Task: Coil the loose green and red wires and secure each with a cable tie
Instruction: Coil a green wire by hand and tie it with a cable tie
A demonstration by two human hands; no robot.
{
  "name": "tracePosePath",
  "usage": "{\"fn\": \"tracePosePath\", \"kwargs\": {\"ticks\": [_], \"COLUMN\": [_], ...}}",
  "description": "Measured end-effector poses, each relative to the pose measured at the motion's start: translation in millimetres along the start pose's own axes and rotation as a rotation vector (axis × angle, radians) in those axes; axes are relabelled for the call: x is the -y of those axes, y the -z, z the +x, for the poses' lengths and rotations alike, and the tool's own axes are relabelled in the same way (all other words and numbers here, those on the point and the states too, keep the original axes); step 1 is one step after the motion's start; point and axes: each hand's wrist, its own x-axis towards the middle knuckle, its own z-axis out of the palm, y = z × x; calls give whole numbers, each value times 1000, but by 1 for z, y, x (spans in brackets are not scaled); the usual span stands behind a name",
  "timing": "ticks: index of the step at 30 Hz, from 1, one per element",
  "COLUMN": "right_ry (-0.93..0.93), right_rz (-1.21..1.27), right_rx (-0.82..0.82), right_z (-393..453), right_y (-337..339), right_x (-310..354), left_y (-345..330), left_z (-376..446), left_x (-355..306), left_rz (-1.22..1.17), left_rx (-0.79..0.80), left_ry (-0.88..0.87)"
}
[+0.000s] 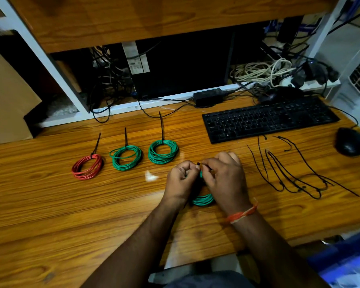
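A: Head view. Left hand, right hand, both curled tight over a green coil on the bench, just ahead of centre.

B: Grip state?

A: Left fingers closed round the coil's near-left side, thumb and forefinger pinching up at a black tie. Right fingertips pinching the same tie from the other side. Only the tie's head end showing between the two; the rest hidden.

B: Threaded yet?

A: Cannot tell. Tail and loop both covered by the hands.

B: And the rest of the job?

A: Three coils lying tied to the left: a red coil, a middle coil, a far coil, each with a tail standing up. Spare ties spread to the right, near a keyboard and mouse.

B: Risks from here?

A: Probably the coil springing open if the left grip eases before the tie locks. Also the tail missing the head slot, being fed half blind under the fingers. Or a turn of wire slipping outside the loop and staying loose after cinching. Pulling hard could kink thin wire, too.
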Motion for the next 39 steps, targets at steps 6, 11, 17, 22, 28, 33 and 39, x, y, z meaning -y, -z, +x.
{"fn": "tracePosePath", "kwargs": {"ticks": [6, 11, 17, 22, 28, 33, 39], "right_ry": [-6, 7, -1, 38, -42, -235, -308], "right_rz": [-25, -42, -80, -101, -85, 160, 172], "right_rx": [-1, -8, 31, 104, 171, 132, 200], "right_z": [0, -1, 0, 2, 5, 2, 7], "right_y": [0, 1, 3, 6, 6, 17, 15], "right_x": [0, 1, 4, 7, 6, 3, 2], "left_y": [0, 0, 0, 1, 0, 1, -2], "left_z": [0, 0, -2, -2, -2, -3, -9], "left_x": [1, 0, -1, -2, 1, 0, -6], "left_rz": [2, 4, 22, 174, 311, 338, 449], "left_rx": [9, 2, 22, 28, 11, -18, 37], "left_ry": [11, -1, -27, -108, -210, -220, -299]}}
